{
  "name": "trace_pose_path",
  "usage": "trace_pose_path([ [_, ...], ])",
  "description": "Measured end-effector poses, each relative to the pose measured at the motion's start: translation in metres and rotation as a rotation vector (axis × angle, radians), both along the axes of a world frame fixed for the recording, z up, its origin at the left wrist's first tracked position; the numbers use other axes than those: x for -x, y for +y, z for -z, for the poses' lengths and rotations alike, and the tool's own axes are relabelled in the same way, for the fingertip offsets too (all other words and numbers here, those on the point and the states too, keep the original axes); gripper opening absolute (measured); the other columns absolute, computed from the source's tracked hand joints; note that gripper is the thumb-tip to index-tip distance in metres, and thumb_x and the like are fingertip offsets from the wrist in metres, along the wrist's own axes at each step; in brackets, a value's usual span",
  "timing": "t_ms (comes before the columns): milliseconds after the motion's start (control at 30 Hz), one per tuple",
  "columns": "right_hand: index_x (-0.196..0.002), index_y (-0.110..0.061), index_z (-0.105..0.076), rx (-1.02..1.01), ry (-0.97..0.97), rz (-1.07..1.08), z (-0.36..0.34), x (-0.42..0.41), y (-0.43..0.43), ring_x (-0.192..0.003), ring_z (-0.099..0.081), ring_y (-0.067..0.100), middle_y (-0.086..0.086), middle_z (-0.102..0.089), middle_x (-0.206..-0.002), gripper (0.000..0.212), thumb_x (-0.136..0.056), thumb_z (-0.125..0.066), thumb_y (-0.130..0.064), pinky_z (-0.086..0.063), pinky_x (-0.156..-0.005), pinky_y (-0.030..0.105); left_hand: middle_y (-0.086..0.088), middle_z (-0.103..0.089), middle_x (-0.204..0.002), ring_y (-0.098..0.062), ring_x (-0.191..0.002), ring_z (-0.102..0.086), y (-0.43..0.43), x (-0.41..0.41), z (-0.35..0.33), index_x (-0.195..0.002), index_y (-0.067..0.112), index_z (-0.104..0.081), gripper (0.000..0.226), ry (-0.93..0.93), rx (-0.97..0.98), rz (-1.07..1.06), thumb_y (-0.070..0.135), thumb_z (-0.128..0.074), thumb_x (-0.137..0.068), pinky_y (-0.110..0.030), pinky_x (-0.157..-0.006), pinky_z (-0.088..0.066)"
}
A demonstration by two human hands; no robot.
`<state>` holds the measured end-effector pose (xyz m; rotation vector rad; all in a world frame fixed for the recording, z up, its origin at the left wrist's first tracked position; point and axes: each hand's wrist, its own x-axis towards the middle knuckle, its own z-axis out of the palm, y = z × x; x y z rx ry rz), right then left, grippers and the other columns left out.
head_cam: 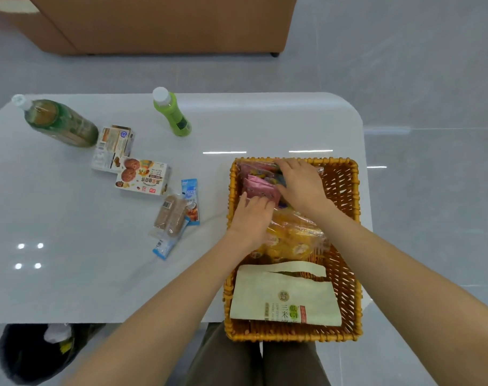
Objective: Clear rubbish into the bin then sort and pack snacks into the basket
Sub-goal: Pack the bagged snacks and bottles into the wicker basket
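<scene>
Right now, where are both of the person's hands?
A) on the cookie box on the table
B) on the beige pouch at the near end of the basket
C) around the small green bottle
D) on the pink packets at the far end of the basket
D: the left hand and right hand both lie on the pink packets at the far end of the basket.

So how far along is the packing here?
Roughly midway. Done: rubbish sits in the bin, and the basket holds a cream pouch and a yellow bag. In hand: left hand and right hand rest on pink packets at its far end. Left: a cookie box, a second box, a brown biscuit pack, blue sachets, a large bottle and a small green bottle on the table.
</scene>
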<state>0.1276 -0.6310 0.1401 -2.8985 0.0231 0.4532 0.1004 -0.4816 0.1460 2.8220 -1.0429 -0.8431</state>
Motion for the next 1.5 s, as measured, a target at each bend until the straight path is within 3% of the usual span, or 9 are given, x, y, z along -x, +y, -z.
trace_pose_path([
  [133, -0.122, -0.019, -0.063, -0.024, -0.034, 0.113, 0.002, -0.001, 0.001, -0.108, -0.058, 0.024, 0.003, -0.067, -0.114, 0.032, -0.094, -0.058, -0.034, -0.048, -0.081, 0.033, -0.002, -0.052, -0.131, -0.022, -0.123, -0.041, -0.003, -0.007, 0.013, -0.134, 0.021, -0.047, 0.049, -0.025, -0.034, 0.014, 0.032, -0.064, -0.089, -0.038, -0.106, -0.026],
  [300, -0.104, -0.018, -0.071, 0.001, -0.01, 0.148, -0.003, 0.01, -0.012, -0.089, -0.064, 0.022, 0.0, -0.07, -0.097, 0.024, -0.098, -0.052, -0.031, -0.048, -0.069, 0.032, 0.007, -0.063, -0.108, -0.016, -0.105, -0.043, -0.007, -0.009, 0.008, -0.108, 0.027, -0.069, 0.018, 0.041, 0.025, -0.036, 0.025, -0.061, -0.092, -0.031, -0.092, -0.025],
  [733, -0.094, -0.015, -0.073, -0.161, -0.016, 0.515, -0.04, 0.078, -0.065, -0.078, -0.064, 0.022, 0.003, -0.072, -0.089, 0.016, -0.094, -0.058, -0.021, -0.052, -0.069, 0.033, 0.013, -0.067, -0.096, -0.012, -0.089, -0.043, -0.024, -0.002, -0.023, -0.096, 0.033, -0.071, 0.023, -0.112, -0.027, 0.269, 0.013, -0.071, -0.083, -0.028, -0.08, -0.023],
  [933, -0.084, -0.012, -0.072, -0.259, -0.031, 0.681, -0.039, 0.086, -0.073, -0.069, -0.059, 0.016, 0.002, -0.07, -0.08, 0.015, -0.091, -0.061, -0.02, -0.046, -0.063, 0.027, 0.006, -0.069, -0.093, -0.018, -0.096, -0.055, -0.033, -0.031, -0.027, -0.09, 0.025, -0.075, 0.019, -0.241, 0.127, 0.427, 0.012, -0.077, -0.076, -0.032, -0.095, -0.034],
  [1000, -0.076, -0.012, -0.07, -0.321, -0.003, 0.762, -0.036, 0.088, -0.075, -0.065, -0.06, 0.015, 0.003, -0.069, -0.075, 0.016, -0.09, -0.063, -0.018, -0.052, -0.065, 0.03, -0.012, -0.065, -0.107, -0.028, -0.107, -0.051, -0.03, -0.042, -0.031, -0.092, 0.006, -0.073, 0.01, -0.088, 0.217, 0.201, 0.007, -0.067, -0.084, -0.035, -0.097, -0.029],
  [1100, -0.072, -0.015, -0.067, -0.364, 0.037, 0.824, -0.032, 0.096, -0.075, -0.064, -0.06, 0.015, 0.001, -0.067, -0.072, 0.017, -0.089, -0.065, -0.016, -0.052, -0.068, 0.03, -0.022, -0.053, -0.125, -0.031, -0.121, -0.041, -0.036, -0.054, -0.036, -0.102, -0.005, -0.066, 0.02, 0.028, 0.151, 0.155, 0.006, -0.052, -0.093, -0.036, -0.103, -0.026],
  [1333, -0.088, -0.016, -0.07, -0.408, -0.07, 0.861, -0.022, 0.109, -0.067, -0.073, -0.059, 0.013, -0.003, -0.067, -0.082, 0.011, -0.092, -0.061, -0.02, -0.047, -0.068, 0.026, 0.009, -0.073, -0.1, -0.018, -0.117, -0.06, -0.047, -0.061, -0.025, -0.076, 0.033, -0.077, 0.031, -0.33, 0.216, 0.601, 0.011, -0.09, -0.057, -0.039, -0.112, -0.022],
  [1400, -0.092, -0.017, -0.071, -0.433, -0.06, 0.886, -0.017, 0.106, -0.068, -0.077, -0.061, 0.013, -0.001, -0.069, -0.089, 0.013, -0.094, -0.059, -0.022, -0.048, -0.068, 0.026, 0.004, -0.062, -0.129, -0.022, -0.134, -0.044, -0.038, -0.048, -0.008, -0.084, 0.033, -0.077, 0.035, -0.351, 0.271, 0.481, 0.008, -0.085, -0.062, -0.045, -0.116, -0.014],
  [1500, -0.116, -0.019, -0.067, -0.416, -0.004, 0.836, -0.008, 0.1, -0.073, -0.095, -0.063, 0.018, 0.0, -0.068, -0.112, 0.023, -0.096, -0.055, -0.022, -0.052, -0.077, 0.03, -0.001, -0.024, -0.158, -0.026, -0.147, -0.015, -0.035, -0.019, -0.002, -0.123, 0.033, -0.062, 0.049, -0.207, 0.427, -0.215, 0.009, -0.071, -0.082, -0.049, -0.119, -0.016],
])
